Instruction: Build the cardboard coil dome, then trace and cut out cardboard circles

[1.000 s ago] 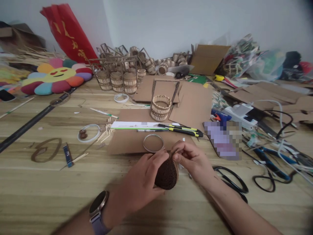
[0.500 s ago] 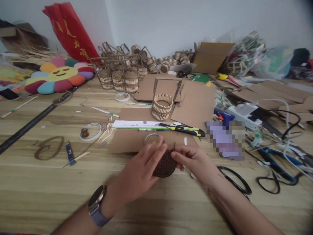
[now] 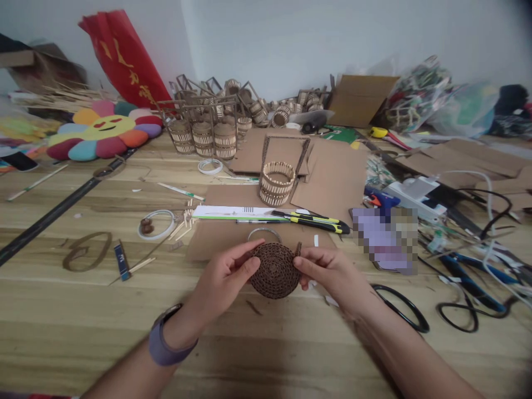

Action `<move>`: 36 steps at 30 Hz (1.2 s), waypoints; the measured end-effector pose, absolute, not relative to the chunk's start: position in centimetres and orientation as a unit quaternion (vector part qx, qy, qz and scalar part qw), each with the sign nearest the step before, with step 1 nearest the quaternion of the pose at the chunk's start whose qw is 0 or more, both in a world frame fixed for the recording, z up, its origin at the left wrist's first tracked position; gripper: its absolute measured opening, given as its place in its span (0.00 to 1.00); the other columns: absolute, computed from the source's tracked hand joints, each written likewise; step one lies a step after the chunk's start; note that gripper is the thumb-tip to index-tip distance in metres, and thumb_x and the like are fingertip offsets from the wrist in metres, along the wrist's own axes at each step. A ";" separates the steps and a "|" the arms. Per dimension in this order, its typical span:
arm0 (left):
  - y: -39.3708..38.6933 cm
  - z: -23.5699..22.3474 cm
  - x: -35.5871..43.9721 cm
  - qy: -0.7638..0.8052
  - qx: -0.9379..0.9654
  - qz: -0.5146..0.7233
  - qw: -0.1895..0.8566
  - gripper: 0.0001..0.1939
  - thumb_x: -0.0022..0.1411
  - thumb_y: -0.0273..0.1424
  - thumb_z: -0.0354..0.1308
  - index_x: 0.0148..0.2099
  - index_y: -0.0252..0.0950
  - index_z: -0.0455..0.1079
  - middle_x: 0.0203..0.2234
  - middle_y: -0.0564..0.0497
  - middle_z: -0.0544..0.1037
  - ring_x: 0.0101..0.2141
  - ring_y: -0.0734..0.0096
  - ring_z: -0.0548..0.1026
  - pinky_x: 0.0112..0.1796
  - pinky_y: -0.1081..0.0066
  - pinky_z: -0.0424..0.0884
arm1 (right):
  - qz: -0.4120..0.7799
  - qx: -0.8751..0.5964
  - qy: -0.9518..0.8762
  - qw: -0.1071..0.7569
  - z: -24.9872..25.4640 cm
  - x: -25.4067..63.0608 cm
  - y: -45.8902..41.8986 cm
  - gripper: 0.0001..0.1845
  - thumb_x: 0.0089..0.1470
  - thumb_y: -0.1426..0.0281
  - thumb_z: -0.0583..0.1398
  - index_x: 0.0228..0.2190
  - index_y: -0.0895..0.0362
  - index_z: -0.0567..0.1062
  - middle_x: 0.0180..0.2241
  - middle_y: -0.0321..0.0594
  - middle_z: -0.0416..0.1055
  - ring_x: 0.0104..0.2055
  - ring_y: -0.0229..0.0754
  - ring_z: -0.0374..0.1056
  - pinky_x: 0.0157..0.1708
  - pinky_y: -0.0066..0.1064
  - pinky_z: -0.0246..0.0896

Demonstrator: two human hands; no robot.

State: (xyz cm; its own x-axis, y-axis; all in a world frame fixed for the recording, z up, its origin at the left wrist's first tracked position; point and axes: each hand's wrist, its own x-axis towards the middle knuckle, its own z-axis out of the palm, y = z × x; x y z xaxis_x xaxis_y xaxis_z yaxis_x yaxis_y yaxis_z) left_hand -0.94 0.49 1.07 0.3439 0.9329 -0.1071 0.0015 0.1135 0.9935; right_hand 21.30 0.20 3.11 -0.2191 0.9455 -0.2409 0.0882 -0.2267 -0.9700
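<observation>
Held between two bare hands at the near centre, above a pale wood-grained tabletop (image 3: 124,321): a dark brown, round disc of tightly coiled strip (image 3: 275,271), with its flat face toward the camera. Most at risk, by judgement: the outermost turn, liable to spring slack with any easing of the pinch on the short, narrow brown strip end (image 3: 298,249) at the right edge. Possible too: a dished or coned centre, from too hard a press of the left thumb, or an out-of-round rim, from an uneven pull between the hands. Worth watching just beyond: a thin, pale grey ring (image 3: 265,229), partly hidden and easily nudged by a forward drift of the fingers, and farther right, a black-and-yellow cutter (image 3: 320,220), open to a knock from a wider sweep.

Angled in from the near left, with wrist strapped in purple: the left hand (image 3: 220,282), clasping the disc's left edge with thumb on the face and fingers partly behind. Reaching in from the near right: the right hand (image 3: 332,271), closed on the upright strip end between thumb and fingertips. Impossible to tell: any glue under the fingers.
</observation>
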 end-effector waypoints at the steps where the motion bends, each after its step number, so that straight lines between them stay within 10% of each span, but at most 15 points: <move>1: 0.5 1.1 -1.0 0.426 0.549 0.377 0.613 0.26 0.64 0.43 0.60 0.60 0.36 0.70 0.53 0.45 0.79 0.50 0.56 0.78 0.51 0.58 0.74 | 0.596 -0.509 -0.511 0.353 3.1 21.3 0.2 0.27 0.43 0.46 0.68 0.18 0.56 0.71 0.16 0.31 0.68 0.20 0.35 0.62 0.25 0.29 0.57; 9: 1.0 2.1 -1.8 0.436 0.645 0.327 0.535 0.23 0.67 0.40 0.56 0.60 0.37 0.71 0.52 0.46 0.79 0.51 0.57 0.78 0.53 0.56 0.73 | 0.646 -0.478 -0.504 0.316 2.7 21.2 0.1 0.26 0.42 0.46 0.68 0.19 0.57 0.73 0.17 0.31 0.69 0.20 0.33 0.63 0.24 0.27 0.59; 15: 0.5 1.4 -1.3 0.494 0.731 0.371 0.290 0.25 0.69 0.40 0.52 0.64 0.37 0.63 0.60 0.40 0.71 0.58 0.54 0.70 0.56 0.52 0.70 | 0.590 -0.511 -0.497 0.380 2.9 20.3 -0.1 0.27 0.43 0.44 0.67 0.19 0.55 0.71 0.17 0.33 0.70 0.22 0.37 0.65 0.28 0.30 0.62; 23: -1.4 0.0 1.0 0.497 0.808 0.307 0.081 0.63 0.47 0.42 0.74 0.72 0.38 0.35 0.58 0.33 0.69 0.56 0.39 0.71 0.51 0.45 0.71 | 0.524 -0.529 -0.557 0.369 2.8 19.7 -0.6 0.25 0.48 0.46 0.63 0.20 0.54 0.70 0.17 0.34 0.70 0.22 0.39 0.66 0.26 0.30 0.62; 36: -1.0 0.8 0.8 0.443 0.837 0.295 0.125 0.45 0.50 0.22 0.64 0.67 0.37 0.48 0.62 0.34 0.66 0.58 0.43 0.68 0.55 0.44 0.68 | 0.503 -0.534 -0.594 0.329 2.3 19.4 -1.0 0.23 0.46 0.49 0.64 0.17 0.55 0.70 0.15 0.31 0.62 0.19 0.36 0.58 0.21 0.27 0.54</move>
State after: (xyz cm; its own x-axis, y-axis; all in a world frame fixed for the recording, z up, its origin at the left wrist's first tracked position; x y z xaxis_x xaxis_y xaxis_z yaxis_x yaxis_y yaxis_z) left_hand 0.79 -0.96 0.81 0.4338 0.8155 0.3830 0.6687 -0.5763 0.4698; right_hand 19.36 -0.98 2.34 -0.2125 0.9660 -0.1469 0.3046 -0.0774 -0.9493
